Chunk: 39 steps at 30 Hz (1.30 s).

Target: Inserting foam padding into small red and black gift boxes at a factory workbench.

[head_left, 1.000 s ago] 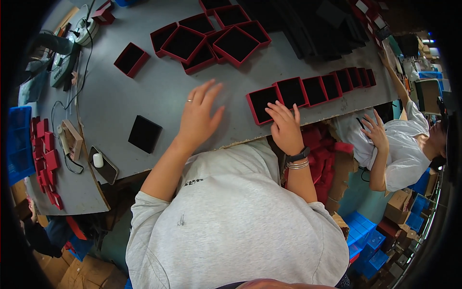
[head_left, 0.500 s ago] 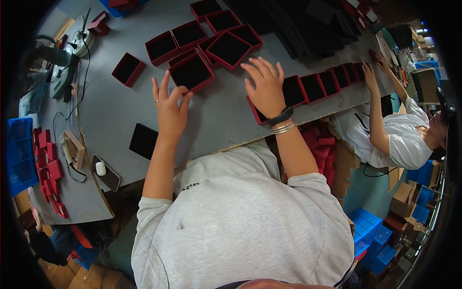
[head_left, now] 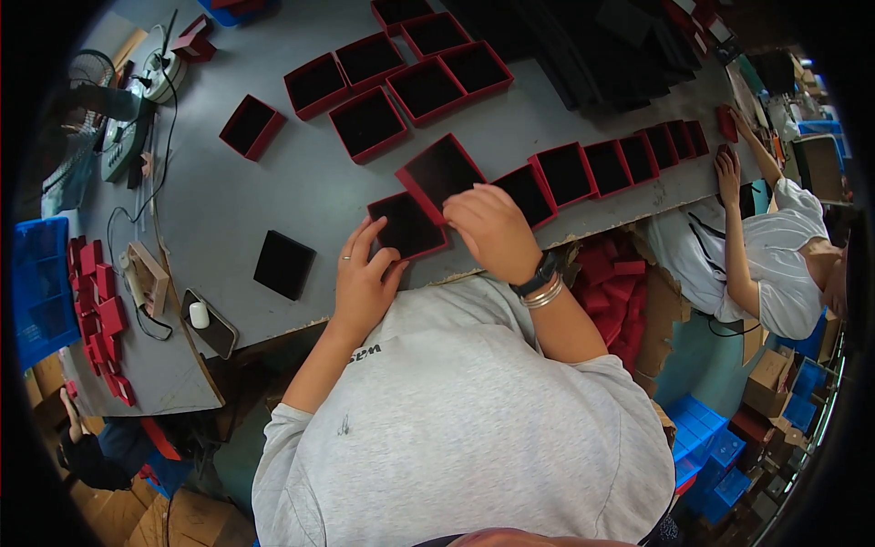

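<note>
Close to the table's near edge, my left hand (head_left: 366,278) is closed on the left side of a shallow red box (head_left: 407,228) with a black inside. My right hand (head_left: 495,231) has its fingers bent over the lower right edge of another red box (head_left: 445,171), which sits askew and partly overlaps the first one. Its fingertips are partly hidden. From beside my right hand, a row of similar red boxes (head_left: 562,173) runs right along the table. Beyond my hands lies a loose group of them (head_left: 367,125).
A black square pad (head_left: 283,264) and a phone with a white earbud case (head_left: 200,315) lie left. Small red boxes (head_left: 111,314) are heaped beside a blue crate (head_left: 41,287). Black sheets (head_left: 592,55) lie at the back. At right, a co-worker's hand (head_left: 728,178) touches a small red piece.
Both hands have come down toward the near edge and now hold two boxes there. The far group has fewer boxes and is less overlapped. My right hand has uncovered the row's near end.
</note>
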Tool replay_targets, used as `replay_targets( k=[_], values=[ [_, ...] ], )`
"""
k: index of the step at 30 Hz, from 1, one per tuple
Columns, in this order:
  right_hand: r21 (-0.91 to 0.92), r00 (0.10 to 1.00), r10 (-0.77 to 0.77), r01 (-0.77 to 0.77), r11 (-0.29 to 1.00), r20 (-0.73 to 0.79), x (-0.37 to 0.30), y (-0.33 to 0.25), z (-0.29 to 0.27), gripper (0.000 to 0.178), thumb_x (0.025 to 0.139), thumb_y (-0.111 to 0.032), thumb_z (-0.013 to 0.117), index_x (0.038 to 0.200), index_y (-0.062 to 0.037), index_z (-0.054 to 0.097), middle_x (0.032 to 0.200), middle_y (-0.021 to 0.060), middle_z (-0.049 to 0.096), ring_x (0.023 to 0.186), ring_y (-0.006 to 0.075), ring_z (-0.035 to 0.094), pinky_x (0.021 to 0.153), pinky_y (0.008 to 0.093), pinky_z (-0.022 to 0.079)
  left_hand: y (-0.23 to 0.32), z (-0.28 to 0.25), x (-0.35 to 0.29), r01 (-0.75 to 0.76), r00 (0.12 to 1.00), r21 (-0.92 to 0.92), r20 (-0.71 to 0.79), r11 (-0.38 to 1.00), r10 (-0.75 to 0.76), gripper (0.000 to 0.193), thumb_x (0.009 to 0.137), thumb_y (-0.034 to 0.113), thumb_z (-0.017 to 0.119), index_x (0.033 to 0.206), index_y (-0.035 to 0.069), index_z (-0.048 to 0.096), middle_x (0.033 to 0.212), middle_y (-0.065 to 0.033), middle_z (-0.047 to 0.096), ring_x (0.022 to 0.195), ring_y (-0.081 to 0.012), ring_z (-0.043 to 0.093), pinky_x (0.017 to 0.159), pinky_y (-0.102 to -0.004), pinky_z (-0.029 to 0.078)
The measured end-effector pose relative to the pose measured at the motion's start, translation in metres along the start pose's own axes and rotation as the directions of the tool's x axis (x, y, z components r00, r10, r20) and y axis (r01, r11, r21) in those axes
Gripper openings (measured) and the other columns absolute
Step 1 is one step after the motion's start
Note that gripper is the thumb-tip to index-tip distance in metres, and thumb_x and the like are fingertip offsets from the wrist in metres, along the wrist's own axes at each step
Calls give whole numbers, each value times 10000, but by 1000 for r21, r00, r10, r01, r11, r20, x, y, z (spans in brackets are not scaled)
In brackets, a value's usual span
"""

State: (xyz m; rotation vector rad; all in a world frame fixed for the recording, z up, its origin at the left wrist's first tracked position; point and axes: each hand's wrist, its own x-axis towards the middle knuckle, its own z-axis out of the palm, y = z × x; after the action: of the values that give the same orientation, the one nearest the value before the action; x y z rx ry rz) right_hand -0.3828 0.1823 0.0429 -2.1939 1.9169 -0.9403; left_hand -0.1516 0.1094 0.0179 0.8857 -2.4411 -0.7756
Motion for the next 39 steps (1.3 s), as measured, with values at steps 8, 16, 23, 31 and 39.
replay_targets(
  k=[8, 16, 23, 31, 39],
  values=[
    [20, 994, 76, -77, 997, 73, -40, -8, 0, 192, 803, -47, 638, 991, -70, 666, 1008, 51, 661, 1006, 246, 604, 967, 401, 461, -4, -8, -10, 59, 997, 4, -59, 998, -59, 159, 768, 79, 785, 834, 55, 642, 1347, -134, 561, 1323, -390, 453, 1023, -467, 434],
    [35, 1000, 22, -22, 999, -14, -42, -2, 11, 206, 809, -67, 682, 1014, -70, 675, 1035, 58, 650, 1004, 259, 606, 958, 419, 470, 0, -4, -16, 53, 997, 6, -56, 999, -53, 159, 766, 81, 782, 844, 61, 644, 1346, -132, 559, 1309, -386, 458, 1021, -463, 431],
    [82, 973, 222, -227, 971, 61, -66, 6, -45, 242, 764, -132, 765, 975, -70, 663, 1025, 76, 625, 1006, 290, 589, 969, 433, 464, 3, -3, -8, -23, 998, 98, -50, 995, 28, 163, 773, 114, 781, 879, 83, 660, 1353, -115, 559, 1342, -373, 423, 1047, -449, 401],
    [-136, 940, 301, -281, 950, 158, -109, 27, -61, 165, 783, -140, 751, 904, -80, 655, 952, 34, 632, 976, 252, 587, 1031, 449, 407, 32, 11, 34, -199, 980, -1, 22, 980, 199, 371, 773, 214, 780, 1124, 147, 682, 1092, -54, 604, 1018, -270, 549, 925, -421, 443],
    [-55, 920, 364, -374, 926, -144, -82, 5, -21, 116, 830, -128, 731, 901, -52, 682, 909, 70, 664, 901, 286, 608, 875, 413, 454, 26, 14, 35, -214, 974, 158, 103, 964, 200, 145, 819, 196, 741, 908, 94, 690, 913, -66, 577, 888, -263, 564, 828, -401, 455]
  ],
)
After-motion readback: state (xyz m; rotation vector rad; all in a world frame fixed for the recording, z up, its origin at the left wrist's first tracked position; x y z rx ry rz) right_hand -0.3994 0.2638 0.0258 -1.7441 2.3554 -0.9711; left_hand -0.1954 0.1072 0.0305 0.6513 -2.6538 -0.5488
